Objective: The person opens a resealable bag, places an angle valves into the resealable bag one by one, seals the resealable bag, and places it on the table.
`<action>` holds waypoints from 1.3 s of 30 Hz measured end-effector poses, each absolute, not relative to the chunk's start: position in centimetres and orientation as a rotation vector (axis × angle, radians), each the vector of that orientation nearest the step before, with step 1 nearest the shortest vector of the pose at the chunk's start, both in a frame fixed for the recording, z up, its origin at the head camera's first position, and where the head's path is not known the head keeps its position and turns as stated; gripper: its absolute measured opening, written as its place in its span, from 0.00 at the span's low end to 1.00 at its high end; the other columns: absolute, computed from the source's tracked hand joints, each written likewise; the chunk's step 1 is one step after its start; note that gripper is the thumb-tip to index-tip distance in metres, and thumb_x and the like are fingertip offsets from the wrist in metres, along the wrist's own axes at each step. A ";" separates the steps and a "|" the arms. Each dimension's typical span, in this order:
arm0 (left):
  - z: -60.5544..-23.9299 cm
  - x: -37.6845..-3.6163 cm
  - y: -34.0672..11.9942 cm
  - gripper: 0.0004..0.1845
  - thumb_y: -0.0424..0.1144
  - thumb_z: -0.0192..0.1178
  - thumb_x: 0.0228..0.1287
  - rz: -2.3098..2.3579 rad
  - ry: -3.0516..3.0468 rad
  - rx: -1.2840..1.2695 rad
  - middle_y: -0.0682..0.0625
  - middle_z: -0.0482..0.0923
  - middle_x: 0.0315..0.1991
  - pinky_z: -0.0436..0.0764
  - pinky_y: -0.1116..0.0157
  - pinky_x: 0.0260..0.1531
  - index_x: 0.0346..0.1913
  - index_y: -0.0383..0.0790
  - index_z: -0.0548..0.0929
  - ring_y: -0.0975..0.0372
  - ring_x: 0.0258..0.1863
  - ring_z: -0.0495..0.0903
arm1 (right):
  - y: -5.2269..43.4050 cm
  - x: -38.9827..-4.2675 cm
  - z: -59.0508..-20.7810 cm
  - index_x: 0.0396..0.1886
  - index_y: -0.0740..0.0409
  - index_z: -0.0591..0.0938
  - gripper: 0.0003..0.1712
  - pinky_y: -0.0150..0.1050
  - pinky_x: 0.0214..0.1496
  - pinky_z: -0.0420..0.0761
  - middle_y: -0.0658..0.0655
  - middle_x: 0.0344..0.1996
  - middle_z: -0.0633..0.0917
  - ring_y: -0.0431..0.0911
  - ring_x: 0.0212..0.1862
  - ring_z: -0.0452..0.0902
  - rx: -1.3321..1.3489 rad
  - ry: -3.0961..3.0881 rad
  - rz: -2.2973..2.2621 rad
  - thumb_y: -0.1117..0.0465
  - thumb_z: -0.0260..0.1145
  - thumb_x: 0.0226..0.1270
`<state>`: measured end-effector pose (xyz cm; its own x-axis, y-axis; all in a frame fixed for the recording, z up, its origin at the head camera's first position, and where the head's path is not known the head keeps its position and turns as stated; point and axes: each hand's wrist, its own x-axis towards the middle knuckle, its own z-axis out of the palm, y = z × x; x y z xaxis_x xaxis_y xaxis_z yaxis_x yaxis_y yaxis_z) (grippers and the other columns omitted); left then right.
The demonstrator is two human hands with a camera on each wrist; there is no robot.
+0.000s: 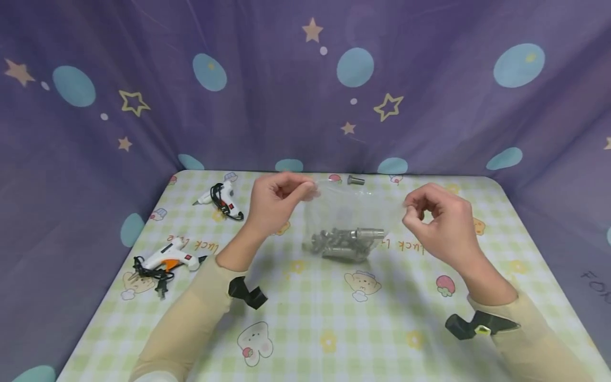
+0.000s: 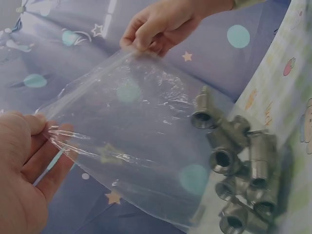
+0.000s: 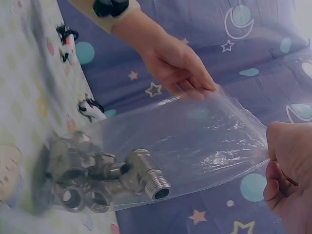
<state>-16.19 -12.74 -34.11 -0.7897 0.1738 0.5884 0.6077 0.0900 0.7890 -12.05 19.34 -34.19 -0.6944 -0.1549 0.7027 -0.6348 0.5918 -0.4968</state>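
Note:
A clear plastic zip bag (image 1: 346, 207) stretches between my two hands, its top edge spread wide. Several threaded metal pipe fittings (image 1: 346, 243) lie bunched in the bottom of it. My left hand (image 1: 279, 204) pinches one upper corner between thumb and fingers; the left wrist view shows this hand (image 2: 24, 170) at the bag's edge. The opposite upper corner is pinched by my right hand (image 1: 441, 220), also seen as a hand (image 3: 295, 168) in the right wrist view. Whether the bag's bottom touches the table cannot be told.
Two white glue guns with black cords lie on the left of the checked tablecloth (image 1: 305, 329): one glue gun (image 1: 221, 199) farther back, another glue gun (image 1: 172, 258) nearer. Behind the bag lies a loose metal fitting (image 1: 356, 180). A purple curtain (image 1: 286, 106) hangs at the back.

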 end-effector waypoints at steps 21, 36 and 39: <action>-35.2 -12.6 -14.6 0.04 0.21 0.66 0.68 -1.918 -1.903 -0.687 0.62 0.93 0.36 0.92 0.59 0.36 0.42 0.21 0.88 0.65 0.33 0.93 | 18.1 -13.5 -32.7 0.31 0.55 0.85 0.13 0.24 0.33 0.72 0.45 0.27 0.82 0.37 0.28 0.73 0.785 -2.298 1.038 0.76 0.63 0.58; -37.0 -12.5 -15.0 0.04 0.21 0.70 0.65 -1.837 -2.033 -0.639 0.42 0.93 0.34 0.92 0.64 0.37 0.41 0.26 0.90 0.69 0.33 0.92 | 18.0 -13.3 -34.7 0.33 0.51 0.82 0.16 0.26 0.35 0.74 0.44 0.31 0.80 0.38 0.31 0.73 0.858 -2.355 1.185 0.78 0.62 0.61; -37.3 -12.6 -14.9 0.03 0.22 0.69 0.65 -1.843 -2.052 -0.627 0.35 0.91 0.35 0.92 0.64 0.37 0.40 0.26 0.90 0.69 0.33 0.92 | 18.0 -13.3 -35.2 0.33 0.53 0.82 0.15 0.26 0.36 0.74 0.45 0.31 0.79 0.38 0.32 0.73 0.857 -2.370 1.175 0.78 0.62 0.61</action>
